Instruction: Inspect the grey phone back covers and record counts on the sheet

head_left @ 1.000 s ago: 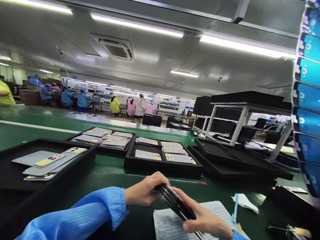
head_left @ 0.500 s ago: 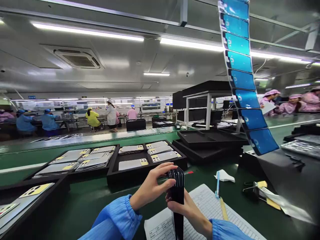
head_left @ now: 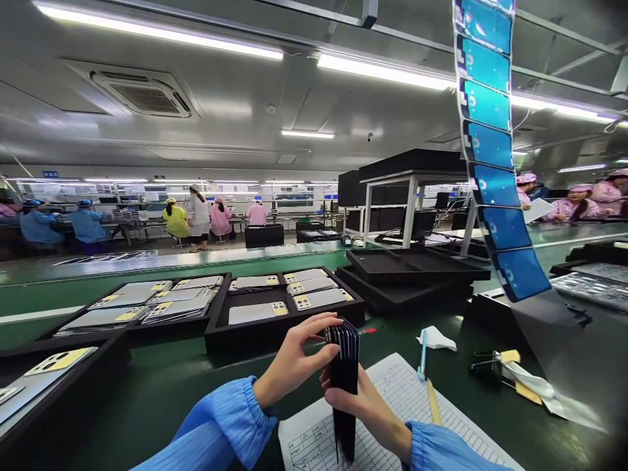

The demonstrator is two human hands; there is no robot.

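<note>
A stack of thin black panels (head_left: 344,386) stands upright on edge over a printed form sheet (head_left: 392,379). My left hand (head_left: 294,356) pinches the top of the stack between thumb and fingers. Lower down, my right hand (head_left: 363,399) wraps round the stack from the right side, its thumb across the near edge. The panels fan slightly apart at the top. Beyond my hands, a black divided tray (head_left: 216,333) holds pale flat panels (head_left: 258,313) with yellow camera-shaped corners.
More black trays (head_left: 118,347) lie at the left. Right of the form are a blue pen (head_left: 422,356), a yellow stick (head_left: 434,402), white tissue (head_left: 439,339) and a clip tool (head_left: 510,356). A blue film strip (head_left: 500,170) hangs at the right. People sit behind.
The view has shifted slightly, so the hanging strip appears farther right and the trays a little left. Both hands keep their hold on the stack, whose lower end now shows above the sheet.
</note>
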